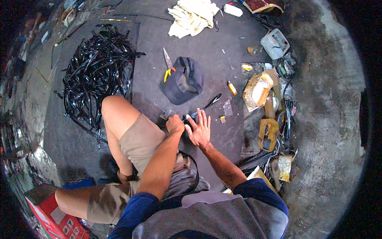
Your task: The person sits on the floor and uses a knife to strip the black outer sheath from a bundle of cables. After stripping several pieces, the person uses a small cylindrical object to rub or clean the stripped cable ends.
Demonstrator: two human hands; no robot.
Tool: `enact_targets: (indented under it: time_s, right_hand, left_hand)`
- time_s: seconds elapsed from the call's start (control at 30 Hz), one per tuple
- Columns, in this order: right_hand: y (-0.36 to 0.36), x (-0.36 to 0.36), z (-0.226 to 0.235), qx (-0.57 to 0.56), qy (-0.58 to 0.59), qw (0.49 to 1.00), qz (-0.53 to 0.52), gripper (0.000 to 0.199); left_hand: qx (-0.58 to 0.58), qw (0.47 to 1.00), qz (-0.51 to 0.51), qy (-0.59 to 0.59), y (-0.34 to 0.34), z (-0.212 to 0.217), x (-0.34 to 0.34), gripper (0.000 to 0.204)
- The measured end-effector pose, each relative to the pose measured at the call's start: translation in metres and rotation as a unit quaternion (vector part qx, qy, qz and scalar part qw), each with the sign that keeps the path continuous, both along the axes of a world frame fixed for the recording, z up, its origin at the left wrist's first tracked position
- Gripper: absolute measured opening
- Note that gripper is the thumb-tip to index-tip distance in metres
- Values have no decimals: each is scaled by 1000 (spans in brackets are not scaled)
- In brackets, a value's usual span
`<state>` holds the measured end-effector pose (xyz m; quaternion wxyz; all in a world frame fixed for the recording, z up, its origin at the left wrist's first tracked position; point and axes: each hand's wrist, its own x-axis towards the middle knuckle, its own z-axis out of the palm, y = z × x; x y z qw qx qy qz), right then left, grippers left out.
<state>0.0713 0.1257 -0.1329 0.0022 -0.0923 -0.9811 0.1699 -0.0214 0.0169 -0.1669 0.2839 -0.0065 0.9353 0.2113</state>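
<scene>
My left hand point(175, 124) is closed in a fist low over the dark mat, beside my bent knee. What its fingers grip is mostly hidden; a small clear piece point(168, 113) shows just beyond the knuckles. Close by on the right, my right hand point(200, 130) lies nearly flat with its fingers stretched and apart. Its fingertips rest at a thin black strip point(212, 102), which runs out past them to the far right. Farther off stands a dark cloth cap point(183, 82), and scissors point(168, 65) with yellow and red handles lie beside it.
A large heap of glossy black strips point(97, 71) covers the mat on the left. A cream cloth point(193, 16) is at the far edge. Toward the right are a lighter point(232, 88), a yellowish block point(258, 90), a translucent jug point(275, 44) and a yellow-brown container point(269, 134).
</scene>
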Motion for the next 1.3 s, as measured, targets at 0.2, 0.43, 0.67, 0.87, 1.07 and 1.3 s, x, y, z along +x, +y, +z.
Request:
enact_targets:
  time_s: [0.2,0.43,0.67,0.87,1.07,1.3]
  right_hand:
    - [8,4,-11,31,-55,997,49,52]
    - [36,2,-11,100,-71,992,11,57]
    - [86,2,0,134,-102,986,-18,65]
    - [101,8,-2,164,-96,981,-48,72]
    - [135,6,9,212,-93,971,-68,73]
    - [160,17,12,208,-138,963,-102,79]
  left_hand:
    - [-10,999,-15,-40,-1,9,-4,29]
    - [-4,1000,5,-30,-3,6,-3,26]
    - [-6,999,-8,-33,-4,7,-2,26]
    - [11,999,-9,-40,-7,10,-5,26]
    - [1,1000,-12,-17,-8,9,-2,22]
    - [8,999,3,-42,-3,29,-5,24]
